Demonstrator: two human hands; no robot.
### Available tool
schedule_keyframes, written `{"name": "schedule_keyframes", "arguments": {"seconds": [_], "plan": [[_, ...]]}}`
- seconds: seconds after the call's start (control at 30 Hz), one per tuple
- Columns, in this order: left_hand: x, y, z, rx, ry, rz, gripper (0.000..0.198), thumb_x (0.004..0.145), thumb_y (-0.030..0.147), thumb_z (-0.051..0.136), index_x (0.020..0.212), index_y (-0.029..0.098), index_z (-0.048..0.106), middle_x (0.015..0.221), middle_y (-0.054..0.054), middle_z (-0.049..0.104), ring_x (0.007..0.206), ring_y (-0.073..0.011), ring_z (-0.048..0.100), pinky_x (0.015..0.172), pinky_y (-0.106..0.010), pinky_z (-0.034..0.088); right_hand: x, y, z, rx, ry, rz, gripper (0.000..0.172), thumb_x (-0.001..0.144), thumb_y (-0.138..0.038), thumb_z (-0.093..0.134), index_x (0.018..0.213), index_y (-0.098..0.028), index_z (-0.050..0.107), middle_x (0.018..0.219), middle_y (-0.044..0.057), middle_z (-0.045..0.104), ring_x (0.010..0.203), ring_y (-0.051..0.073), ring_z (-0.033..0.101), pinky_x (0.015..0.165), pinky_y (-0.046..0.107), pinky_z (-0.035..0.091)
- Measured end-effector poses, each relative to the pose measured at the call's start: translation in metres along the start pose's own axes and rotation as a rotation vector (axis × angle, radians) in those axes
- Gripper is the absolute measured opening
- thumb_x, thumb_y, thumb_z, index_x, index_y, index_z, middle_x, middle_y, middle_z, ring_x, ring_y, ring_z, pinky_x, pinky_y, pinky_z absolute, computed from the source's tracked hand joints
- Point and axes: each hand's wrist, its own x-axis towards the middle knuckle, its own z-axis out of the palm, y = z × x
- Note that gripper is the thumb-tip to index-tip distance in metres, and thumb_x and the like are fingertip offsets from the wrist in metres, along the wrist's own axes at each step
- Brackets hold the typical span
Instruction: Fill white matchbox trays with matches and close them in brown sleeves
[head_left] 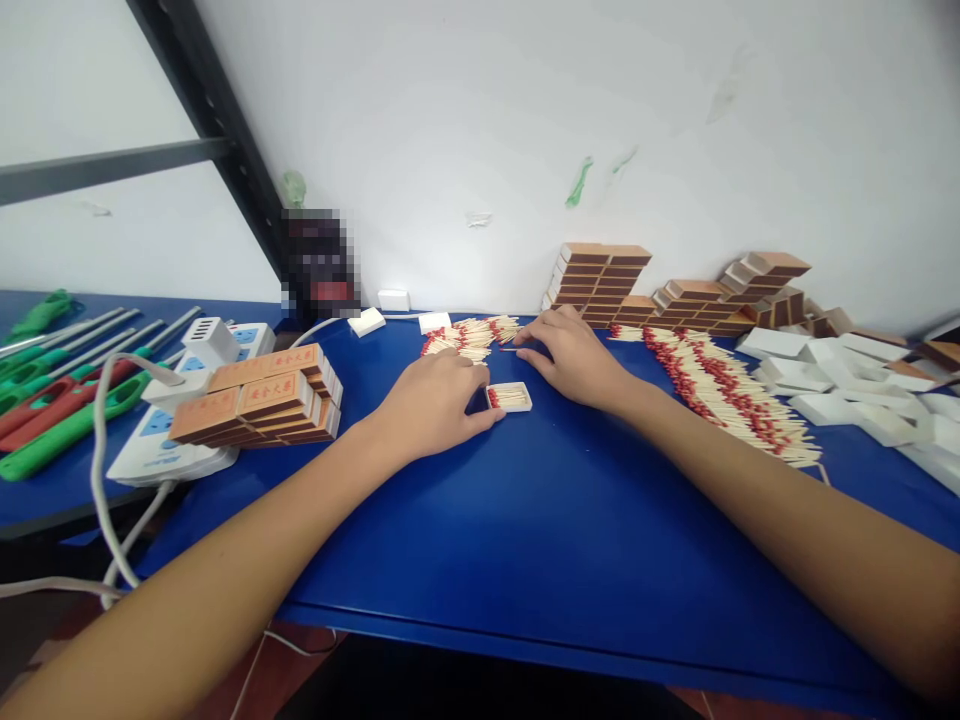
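Note:
On the blue table a small white matchbox tray (511, 410) lies flat, partly filled with red-headed matches (504, 397). My left hand (439, 405) grips its left end, the thumb at the near side and the forefinger at the far side. Just beyond the tray's right side is my right hand (574, 352), with thumb and forefinger pinched on what looks like a single match (510, 349). Behind my left hand lies a small pile of loose matches (469, 338), partly hidden by the fingers. A long band of matches (731, 400) spreads to the right of my right hand.
Stacked brown matchboxes (600, 275) stand against the wall. White trays (847, 375) are heaped at the far right. On the left, more matchboxes (277, 395) rest beside a power strip (176, 450) with cables, and green- and red-handled tools (75, 400) lie beyond.

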Motion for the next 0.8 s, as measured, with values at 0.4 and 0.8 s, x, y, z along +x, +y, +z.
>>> {"name": "schedule_keyframes", "arguments": {"seconds": [0.4, 0.8], "plan": [[0.0004, 0.0002, -0.0014, -0.012, 0.005, -0.007, 0.032, 0.103, 0.048, 0.068, 0.108, 0.017, 0.076, 0.103, -0.012, 0.077, 0.099, -0.0293, 0.069, 0.082, -0.039, 0.051, 0.0022, -0.0056, -0.0011, -0.186, -0.059, -0.016, 0.033, 0.109, -0.03, 0.05, 0.129, -0.016, 0.072, 0.123, 0.02, 0.069, 0.116, 0.038, 0.051, 0.098, 0.052, 0.045], [-0.0002, 0.0, -0.0009, -0.023, 0.007, -0.006, 0.032, 0.103, 0.047, 0.067, 0.109, 0.017, 0.077, 0.105, -0.013, 0.077, 0.1, -0.0303, 0.069, 0.082, -0.04, 0.052, 0.0018, -0.0039, -0.0007, -0.095, -0.064, 0.02, 0.02, 0.107, -0.027, 0.054, 0.101, -0.019, 0.071, 0.11, 0.017, 0.069, 0.113, 0.036, 0.052, 0.096, 0.05, 0.045]]}}
